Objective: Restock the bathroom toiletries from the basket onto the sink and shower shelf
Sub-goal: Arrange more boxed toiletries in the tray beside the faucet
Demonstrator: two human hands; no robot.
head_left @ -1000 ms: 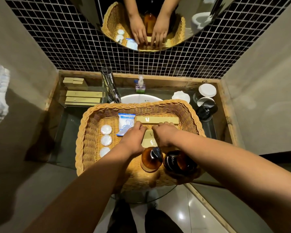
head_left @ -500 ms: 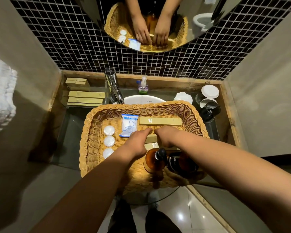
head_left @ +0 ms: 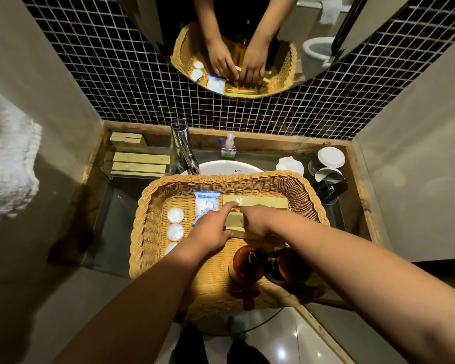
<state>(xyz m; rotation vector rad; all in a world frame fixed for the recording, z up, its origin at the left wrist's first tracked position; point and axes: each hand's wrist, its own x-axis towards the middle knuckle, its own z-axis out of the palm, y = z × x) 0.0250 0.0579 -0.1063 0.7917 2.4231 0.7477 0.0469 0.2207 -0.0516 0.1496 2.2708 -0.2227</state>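
Left hand (head_left: 211, 230) and right hand (head_left: 258, 220) flank small box (head_left: 234, 219).

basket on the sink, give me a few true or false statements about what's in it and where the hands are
1. Both hands, left and right, are on the small boxes in the basket. True.
2. The two brown bottles stand on the counter. False: they are in the basket's near end.
3. The white discs lie along the basket's left side. True.
4. The blue-white packet lies in the tray. False: it is in the basket; the tray holds boxes.
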